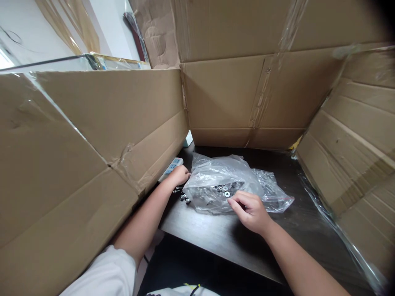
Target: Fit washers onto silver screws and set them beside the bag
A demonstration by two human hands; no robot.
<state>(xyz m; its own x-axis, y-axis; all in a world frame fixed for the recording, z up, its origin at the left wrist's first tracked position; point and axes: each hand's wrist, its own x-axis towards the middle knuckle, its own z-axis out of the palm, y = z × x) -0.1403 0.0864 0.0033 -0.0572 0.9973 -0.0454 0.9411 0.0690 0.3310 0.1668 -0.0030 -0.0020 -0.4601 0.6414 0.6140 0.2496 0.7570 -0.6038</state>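
A clear plastic bag (226, 168) lies crumpled on the dark table, with its near side gaping. Several metal washers (227, 194) show in its opening, along with dark small hardware that is hard to make out. At the bag's left edge, my left hand (179, 175) is closed with its fingertips on the plastic. My right hand (251, 209) is at the front of the opening, thumb and forefinger pressed together just below a washer. Whether that washer is between the fingertips or lies behind them, I cannot tell. Several small metal fasteners (185, 198) sit beside the bag, below my left hand.
Cardboard walls stand on the left (92, 123), at the back (225, 98) and on the right (354, 144) around the dark table (197, 226). A white power strip (173, 166) runs along the left wall, and a small white box (188, 139) stands in the back left corner.
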